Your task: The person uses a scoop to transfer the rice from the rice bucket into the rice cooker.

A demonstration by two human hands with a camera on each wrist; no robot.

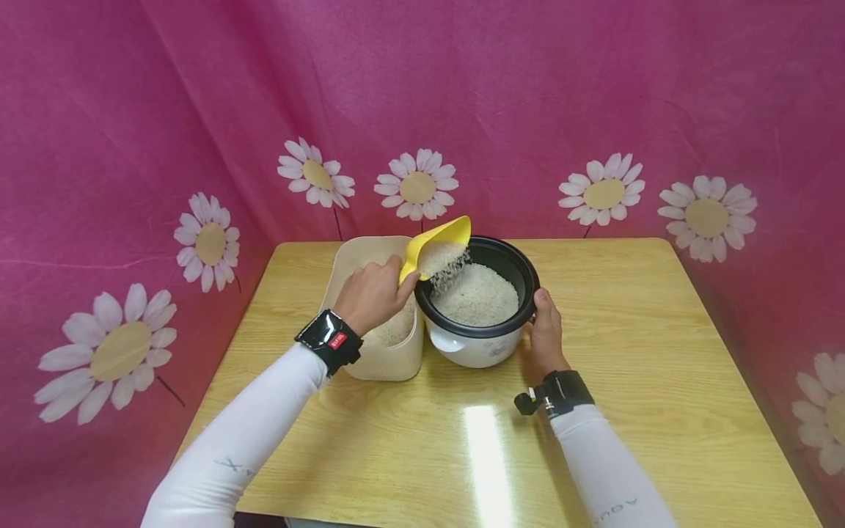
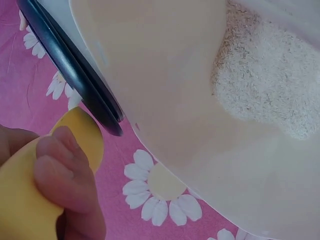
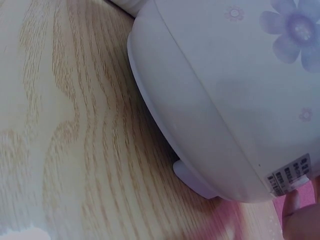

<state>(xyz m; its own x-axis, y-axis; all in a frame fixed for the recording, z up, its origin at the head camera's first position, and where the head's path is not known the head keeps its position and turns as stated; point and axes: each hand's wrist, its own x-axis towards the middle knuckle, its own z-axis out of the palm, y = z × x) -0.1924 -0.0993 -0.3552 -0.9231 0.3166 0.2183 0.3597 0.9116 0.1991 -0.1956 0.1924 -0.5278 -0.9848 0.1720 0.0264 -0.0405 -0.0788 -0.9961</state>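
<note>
A yellow scoop point(image 1: 439, 238) is gripped by its handle in my left hand point(image 1: 372, 293) and tipped over the rice cooker point(image 1: 477, 348). Grains spill from its lip onto the white rice point(image 1: 485, 297) heaped inside the cooker's dark rim. In the left wrist view, curled fingers point(image 2: 65, 175) wrap the yellow handle. My right hand point(image 1: 546, 334) holds the cooker at its right side, fingertips at the rim; only part of that hand shows low at the right in the right wrist view. Beneath my left hand stands a cream bin point(image 1: 389, 363) with rice point(image 2: 275, 75) in it.
Bin and cooker stand side by side on the wooden table point(image 1: 627, 330), toward its back edge. Pink cloth point(image 1: 502, 110) with printed daisies hangs behind and on both sides. A label point(image 3: 290, 175) is stuck on the cooker's white body.
</note>
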